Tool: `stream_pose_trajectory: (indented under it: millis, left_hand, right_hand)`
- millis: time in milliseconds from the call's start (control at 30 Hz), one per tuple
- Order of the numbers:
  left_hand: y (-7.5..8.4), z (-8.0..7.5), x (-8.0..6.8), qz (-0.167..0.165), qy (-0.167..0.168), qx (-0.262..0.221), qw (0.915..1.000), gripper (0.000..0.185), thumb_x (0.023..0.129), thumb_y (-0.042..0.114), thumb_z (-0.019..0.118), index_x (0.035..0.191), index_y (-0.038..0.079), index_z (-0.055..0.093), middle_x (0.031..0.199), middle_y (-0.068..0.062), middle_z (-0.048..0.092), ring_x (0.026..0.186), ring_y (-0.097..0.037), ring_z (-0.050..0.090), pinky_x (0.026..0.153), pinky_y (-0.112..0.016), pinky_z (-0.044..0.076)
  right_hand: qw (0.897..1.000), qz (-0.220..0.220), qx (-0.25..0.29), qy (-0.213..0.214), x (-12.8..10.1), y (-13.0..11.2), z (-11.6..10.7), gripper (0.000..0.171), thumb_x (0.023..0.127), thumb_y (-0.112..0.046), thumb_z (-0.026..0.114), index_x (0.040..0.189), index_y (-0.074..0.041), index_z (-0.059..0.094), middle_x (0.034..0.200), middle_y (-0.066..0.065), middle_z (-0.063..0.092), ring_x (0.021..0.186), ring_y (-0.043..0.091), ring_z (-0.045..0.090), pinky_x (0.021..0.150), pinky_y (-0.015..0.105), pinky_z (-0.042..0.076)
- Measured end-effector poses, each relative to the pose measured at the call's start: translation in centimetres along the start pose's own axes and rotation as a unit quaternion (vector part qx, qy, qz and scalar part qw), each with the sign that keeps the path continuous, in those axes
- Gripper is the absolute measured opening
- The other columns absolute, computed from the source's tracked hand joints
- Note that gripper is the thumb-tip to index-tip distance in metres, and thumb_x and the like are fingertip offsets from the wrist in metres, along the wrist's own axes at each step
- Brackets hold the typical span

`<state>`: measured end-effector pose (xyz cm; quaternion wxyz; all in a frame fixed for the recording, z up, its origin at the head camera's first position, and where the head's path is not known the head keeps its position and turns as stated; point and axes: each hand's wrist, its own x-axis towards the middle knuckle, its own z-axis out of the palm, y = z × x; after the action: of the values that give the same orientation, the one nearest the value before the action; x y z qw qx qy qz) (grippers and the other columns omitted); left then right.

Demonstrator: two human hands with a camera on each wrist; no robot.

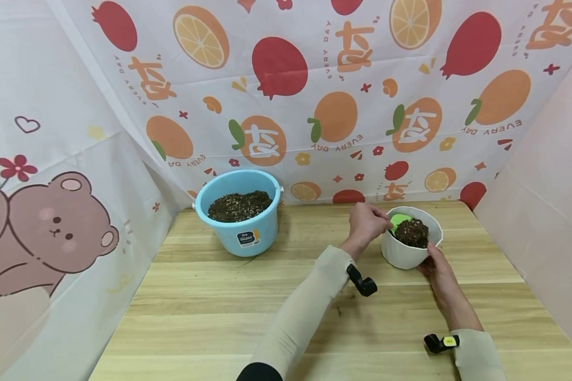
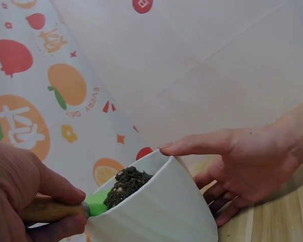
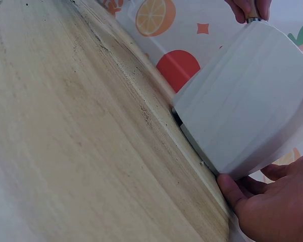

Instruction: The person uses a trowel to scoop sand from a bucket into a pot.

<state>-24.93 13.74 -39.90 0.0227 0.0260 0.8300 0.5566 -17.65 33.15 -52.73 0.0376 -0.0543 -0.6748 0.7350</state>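
1. The white ribbed pot stands upright on the wooden table, toward its far right part, and holds a heap of dark soil rising above the rim.
2. A green trowel rests its blade on the soil at the pot's left rim; in the left wrist view its wooden handle joins the green blade just outside the rim.
3. The left hand reaches in from the left, fingers curled round that handle, wrist bent over the pot's edge.
4. The right hand lies against the pot's near right wall, fingers straight and close together, thumb stretched up along the rim.
5. A light blue bucket of soil stands well apart at the table's far left.
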Motion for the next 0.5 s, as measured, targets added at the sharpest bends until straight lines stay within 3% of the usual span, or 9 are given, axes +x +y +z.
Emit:
stream_pose_trajectory:
  millis: [300, 500]
  left_hand:
    - [-0.64, 0.68, -0.37, 0.056, 0.005, 0.05, 0.9971, 0.015, 0.074, 0.009, 0.089, 0.067, 0.015, 0.078, 0.067, 0.005, 0.073, 0.063, -0.002, 0.058, 0.058, -0.018, 0.047]
    - [-0.72, 0.98, -0.65, 0.097, 0.011, 0.089, 0.9912, 0.013, 0.077, 0.011, 0.086, 0.069, 0.017, 0.079, 0.069, 0.006, 0.074, 0.062, 0.0, 0.061, 0.059, -0.015, 0.049]
  right_hand:
    - [1.0, 0.011, -0.011, -0.003, -0.03, 0.05, -0.04, 0.029, 0.108, -0.052, 0.031, 0.124, -0.032, 0.045, 0.109, -0.023, 0.053, 0.099, -0.002, 0.047, 0.089, 0.02, 0.043]
    - [1.0, 0.005, -0.01, -0.003, 0.06, -0.03, 0.01, 0.032, 0.108, -0.051, 0.031, 0.128, -0.028, 0.044, 0.109, -0.023, 0.054, 0.099, -0.002, 0.049, 0.089, 0.02, 0.044]
